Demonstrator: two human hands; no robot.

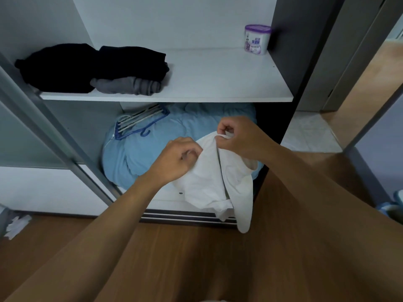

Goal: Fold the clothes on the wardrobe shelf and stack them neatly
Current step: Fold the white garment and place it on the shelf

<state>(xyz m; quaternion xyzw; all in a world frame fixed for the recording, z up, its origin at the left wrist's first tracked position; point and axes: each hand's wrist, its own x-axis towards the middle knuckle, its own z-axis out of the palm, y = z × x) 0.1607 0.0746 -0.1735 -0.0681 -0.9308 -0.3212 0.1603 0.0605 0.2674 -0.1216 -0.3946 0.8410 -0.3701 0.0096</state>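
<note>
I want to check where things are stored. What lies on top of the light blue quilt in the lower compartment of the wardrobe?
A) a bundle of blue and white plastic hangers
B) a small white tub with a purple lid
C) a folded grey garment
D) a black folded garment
A: the bundle of blue and white plastic hangers rests on the light blue quilt under the white shelf.

The shelf [218,77] lies bare between the dark folded clothes [93,68] at left and the purple-lidded tub [257,39] at right
</note>
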